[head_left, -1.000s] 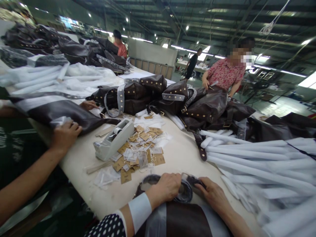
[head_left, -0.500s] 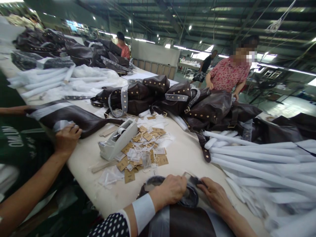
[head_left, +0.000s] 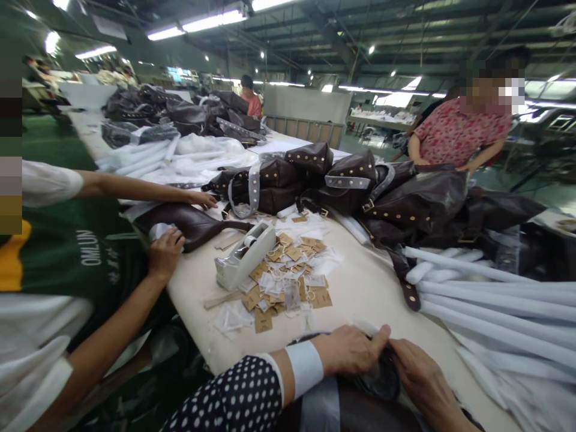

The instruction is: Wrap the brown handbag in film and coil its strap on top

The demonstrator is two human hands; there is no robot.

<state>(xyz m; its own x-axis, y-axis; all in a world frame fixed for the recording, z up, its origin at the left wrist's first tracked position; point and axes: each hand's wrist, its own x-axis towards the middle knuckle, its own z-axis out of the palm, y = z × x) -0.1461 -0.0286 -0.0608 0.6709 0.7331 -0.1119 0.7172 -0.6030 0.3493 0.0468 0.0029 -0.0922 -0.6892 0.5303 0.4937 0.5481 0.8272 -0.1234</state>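
Note:
A dark brown leather bag point(head_left: 373, 414) lies before me at the bottom edge, with a pale protective band point(head_left: 320, 405) around it. My left hand point(head_left: 353, 351), below a polka-dot sleeve and a white wrist band, is closed over the bag's dark, film-wrapped strap point(head_left: 386, 378). Close against it on the right, my right hand point(head_left: 423, 372) has its fingers closed at the same strap. The fingertips of both hands are partly hidden. Beyond my left hand lie several brown paper tags point(head_left: 292, 252) with white strings and small clear sachets.
A tape dispenser point(head_left: 245, 255) stands behind the tags. At left, a co-worker's hands rest by another brown bag point(head_left: 189, 222). Studded bags point(head_left: 405, 198) are heaped across the table, with white rolls point(head_left: 486, 300) at right. Another person in a pink patterned shirt point(head_left: 463, 132) stands beyond.
My view has swung left. My hands have come together over the strap, where before they were apart with a strip between them. The co-worker's other arm now reaches across the table.

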